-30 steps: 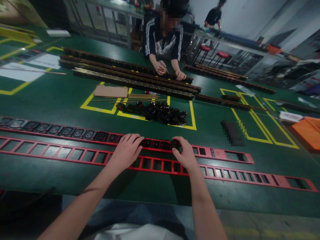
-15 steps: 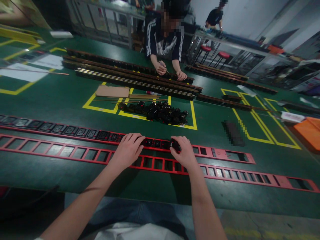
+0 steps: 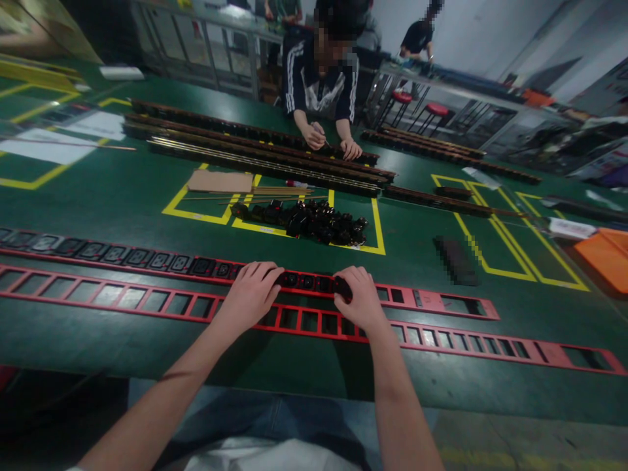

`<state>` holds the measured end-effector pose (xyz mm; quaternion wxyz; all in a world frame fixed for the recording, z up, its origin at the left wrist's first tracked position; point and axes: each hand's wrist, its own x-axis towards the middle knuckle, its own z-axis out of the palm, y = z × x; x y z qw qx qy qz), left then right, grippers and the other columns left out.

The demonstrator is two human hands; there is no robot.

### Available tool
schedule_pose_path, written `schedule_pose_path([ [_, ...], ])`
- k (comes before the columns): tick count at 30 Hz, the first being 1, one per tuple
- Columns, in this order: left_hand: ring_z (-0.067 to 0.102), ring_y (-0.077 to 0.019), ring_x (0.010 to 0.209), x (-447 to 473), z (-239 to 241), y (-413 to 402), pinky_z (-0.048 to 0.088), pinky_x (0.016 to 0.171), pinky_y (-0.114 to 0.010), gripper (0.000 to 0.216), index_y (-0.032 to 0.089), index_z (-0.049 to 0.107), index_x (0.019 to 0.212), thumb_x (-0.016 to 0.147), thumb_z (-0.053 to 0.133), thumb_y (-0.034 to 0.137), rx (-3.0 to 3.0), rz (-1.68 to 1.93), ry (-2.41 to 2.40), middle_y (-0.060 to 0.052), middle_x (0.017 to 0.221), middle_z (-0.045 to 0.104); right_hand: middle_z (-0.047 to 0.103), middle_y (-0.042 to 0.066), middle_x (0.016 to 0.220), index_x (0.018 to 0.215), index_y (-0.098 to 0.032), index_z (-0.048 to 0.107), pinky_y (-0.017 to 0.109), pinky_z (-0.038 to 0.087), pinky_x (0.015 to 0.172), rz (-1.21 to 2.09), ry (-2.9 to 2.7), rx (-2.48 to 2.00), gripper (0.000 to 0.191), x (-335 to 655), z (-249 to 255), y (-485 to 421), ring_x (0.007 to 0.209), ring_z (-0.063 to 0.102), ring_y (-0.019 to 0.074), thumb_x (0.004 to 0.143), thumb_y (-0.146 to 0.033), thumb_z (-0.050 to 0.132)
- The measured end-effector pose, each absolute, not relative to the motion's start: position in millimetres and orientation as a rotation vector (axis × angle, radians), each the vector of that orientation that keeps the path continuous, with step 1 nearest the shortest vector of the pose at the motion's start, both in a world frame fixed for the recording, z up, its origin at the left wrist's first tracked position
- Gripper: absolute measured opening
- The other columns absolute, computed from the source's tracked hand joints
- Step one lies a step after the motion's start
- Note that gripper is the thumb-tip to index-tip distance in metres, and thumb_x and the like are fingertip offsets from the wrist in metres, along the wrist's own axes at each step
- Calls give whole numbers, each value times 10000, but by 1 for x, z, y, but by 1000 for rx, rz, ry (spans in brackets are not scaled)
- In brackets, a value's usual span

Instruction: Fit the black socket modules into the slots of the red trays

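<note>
Across the green table lies a long red slotted strip [image 3: 444,301], its left and middle openings filled with black socket modules [image 3: 138,256]. My left hand [image 3: 252,291] is closed over the strip, fingers curled onto its far edge beside several seated modules. My right hand [image 3: 360,294] pinches another black socket module [image 3: 343,288] at a slot further right; its fingers partly hide the module, and I cannot tell whether it is fully seated. A second red slotted strip [image 3: 530,351] with bare openings lies parallel, nearer me, under my wrists.
A heap of black modules [image 3: 326,222] lies beyond the strips, near cardboard [image 3: 220,181] and thin rods. Long dark rails [image 3: 265,157] stretch behind it, where a co-worker's hands [image 3: 314,135] work. A dark block [image 3: 455,260] and orange bin [image 3: 606,258] are at right.
The module in my right hand has turned, so its pale side no longer shows and its dark side faces me. My left hand stays nearly in place.
</note>
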<state>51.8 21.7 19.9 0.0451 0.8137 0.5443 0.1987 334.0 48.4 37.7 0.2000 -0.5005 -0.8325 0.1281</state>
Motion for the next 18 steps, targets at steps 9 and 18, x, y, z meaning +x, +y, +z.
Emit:
schedule_pose_path([
  [9,533,-289,1155,53,22,21,459,1030,-500,338,181,587,1286,967,480,216,2470,616,1656,-120,1252,607,617,78,1081,1110,-198,606,432,430,859,372,-2325,-1408,341,333,36,49,1031,511,277,774,-145,590],
  [18,528,-293,1155,52,21,21,456,1027,-500,336,193,577,1294,977,470,227,2467,614,1653,-115,1256,602,606,77,1061,1068,-215,613,449,439,853,387,-2329,-1391,294,333,37,50,1019,511,284,777,-173,614],
])
